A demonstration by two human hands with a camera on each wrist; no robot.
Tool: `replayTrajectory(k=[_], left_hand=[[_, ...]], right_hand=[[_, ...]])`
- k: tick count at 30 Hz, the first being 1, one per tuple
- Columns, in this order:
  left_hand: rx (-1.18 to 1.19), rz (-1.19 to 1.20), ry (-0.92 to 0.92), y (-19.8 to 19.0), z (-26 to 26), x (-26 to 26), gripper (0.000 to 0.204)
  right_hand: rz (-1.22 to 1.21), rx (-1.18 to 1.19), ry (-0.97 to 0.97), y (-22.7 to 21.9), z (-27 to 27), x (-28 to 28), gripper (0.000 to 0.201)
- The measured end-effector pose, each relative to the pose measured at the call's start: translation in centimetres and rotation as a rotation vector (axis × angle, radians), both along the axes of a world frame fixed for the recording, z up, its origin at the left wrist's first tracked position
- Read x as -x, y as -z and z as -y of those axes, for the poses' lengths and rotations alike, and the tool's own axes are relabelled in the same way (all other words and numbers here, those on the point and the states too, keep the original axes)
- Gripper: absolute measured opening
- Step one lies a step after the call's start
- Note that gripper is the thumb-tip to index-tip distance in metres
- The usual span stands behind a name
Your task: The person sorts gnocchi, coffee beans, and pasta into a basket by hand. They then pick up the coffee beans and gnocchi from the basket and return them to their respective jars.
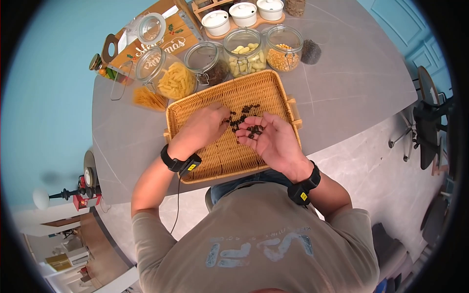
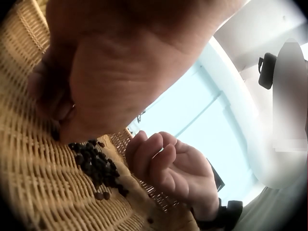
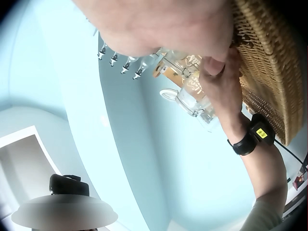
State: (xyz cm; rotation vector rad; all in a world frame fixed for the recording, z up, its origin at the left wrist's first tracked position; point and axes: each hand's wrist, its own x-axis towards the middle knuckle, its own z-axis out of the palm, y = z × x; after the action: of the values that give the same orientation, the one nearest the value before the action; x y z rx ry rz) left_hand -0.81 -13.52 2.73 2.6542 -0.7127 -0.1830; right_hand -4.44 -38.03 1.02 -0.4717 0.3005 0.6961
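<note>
A woven wicker tray (image 1: 273,93) lies on the grey table with dark beans (image 1: 250,108) scattered in its middle. My left hand (image 1: 205,124) is palm down on the tray, its fingertips (image 2: 60,113) bunched together and pinching at the edge of the bean pile (image 2: 98,166). My right hand (image 1: 268,136) is held palm up beside it, loosely cupped, with several dark beans (image 1: 254,130) lying in the palm. The left wrist view shows the right hand (image 2: 168,168) hovering just above the tray. In the right wrist view the left hand (image 3: 221,82) rests against the tray (image 3: 269,62).
Behind the tray stand glass jars: pasta (image 1: 171,78), dark beans (image 1: 207,63), pale pieces (image 1: 245,52) and corn kernels (image 1: 284,49). White lidded pots (image 1: 243,13) and a wooden sign (image 1: 161,46) are farther back. The table edge runs near my body; an office chair (image 1: 430,127) stands right.
</note>
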Motion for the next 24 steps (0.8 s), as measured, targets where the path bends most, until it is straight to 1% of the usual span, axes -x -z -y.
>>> replayTrajectory(k=[5, 8, 14, 17, 20, 24], left_hand=[[0.018, -0.007, 0.001, 0.5, 0.5, -0.4, 0.017], [0.024, -0.011, 0.014, 0.4, 0.8, -0.6, 0.014], [0.025, -0.026, 0.084, 0.6, 1.0, -1.3, 0.012], [0.039, -0.017, 0.102, 0.6, 1.1, -1.5, 0.013], [0.013, -0.028, 0.106, -0.1, 1.4, -1.4, 0.015], [-0.039, -0.049, 0.149, 0.1, 1.5, -1.3, 0.019]], right_hand=[[-0.008, -0.005, -0.003, 0.0, 0.1, 0.0, 0.040], [-0.007, -0.018, -0.004, 0.2, 0.2, -0.1, 0.040], [-0.003, -0.014, -0.001, 0.3, 0.5, 0.0, 0.041], [0.004, -0.019, -0.003, 0.5, 0.5, 0.0, 0.041], [0.005, -0.024, -0.001, 0.6, 0.6, 0.0, 0.040], [0.009, -0.017, -0.004, 0.5, 0.7, 0.0, 0.041]])
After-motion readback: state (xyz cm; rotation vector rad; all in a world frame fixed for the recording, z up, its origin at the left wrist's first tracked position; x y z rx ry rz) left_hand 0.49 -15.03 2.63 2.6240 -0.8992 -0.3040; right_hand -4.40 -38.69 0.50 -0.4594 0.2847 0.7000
